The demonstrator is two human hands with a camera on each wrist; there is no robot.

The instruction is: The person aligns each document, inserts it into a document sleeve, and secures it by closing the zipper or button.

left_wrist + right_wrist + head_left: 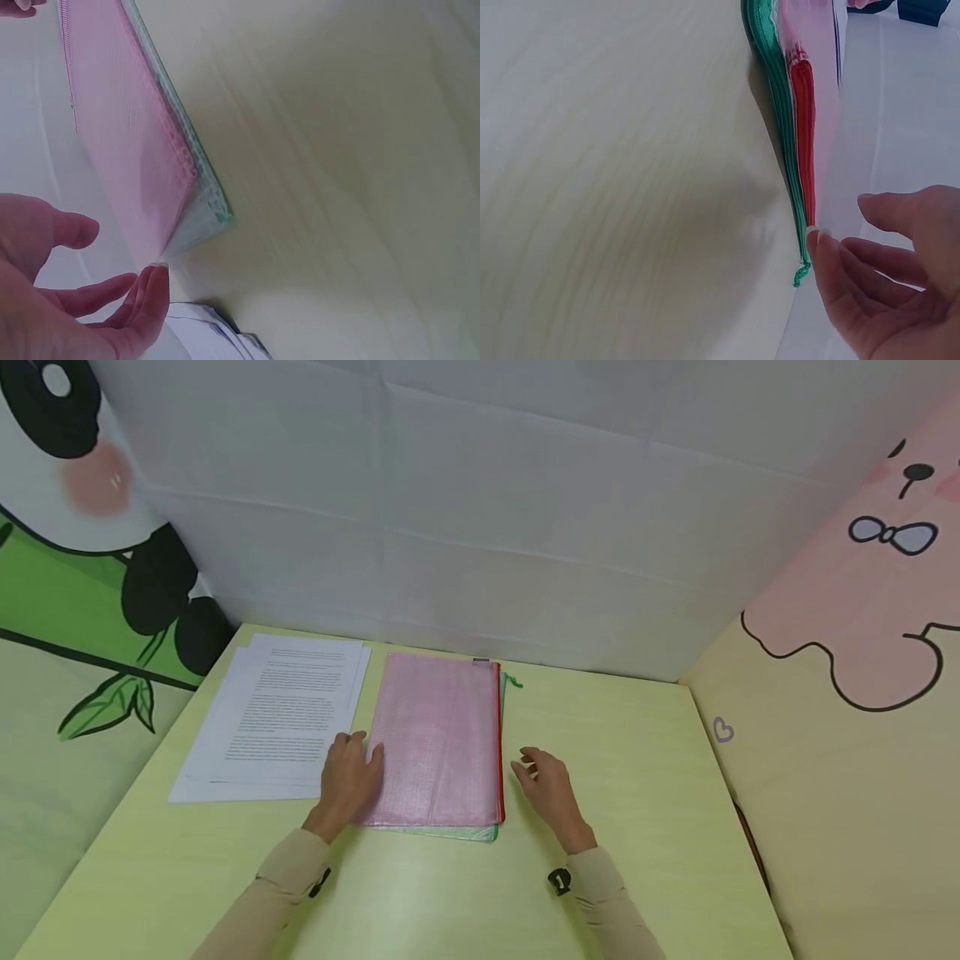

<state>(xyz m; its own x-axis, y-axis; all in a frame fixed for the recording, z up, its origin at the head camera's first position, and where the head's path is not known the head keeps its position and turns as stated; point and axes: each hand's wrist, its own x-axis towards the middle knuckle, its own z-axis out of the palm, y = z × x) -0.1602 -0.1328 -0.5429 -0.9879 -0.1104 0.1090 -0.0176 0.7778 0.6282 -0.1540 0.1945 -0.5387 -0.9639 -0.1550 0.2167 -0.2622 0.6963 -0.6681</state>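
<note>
A pink mesh zip pouch [442, 735] with a red zipper [804, 127] lies on a green zip pouch [465, 834], whose edge shows along the bottom and right. At the pink pouch's left edge is my left hand [351, 779], its thumb beside the edge and its fingers over the margin of the paper stack [288, 710]. Its thumb and fingers stand apart in the left wrist view. To the right of the pouches my right hand [551, 789] hovers with loosely bent fingers, holding nothing. A green cord pull [801, 274] hangs from the green zipper [780, 112].
The pale yellow table [615, 752] ends at a white back wall [517, 527]. Cartoon-printed panels stand on both sides, with a pink figure [847, 602] at the right. The printed sheets lie slightly fanned at the left.
</note>
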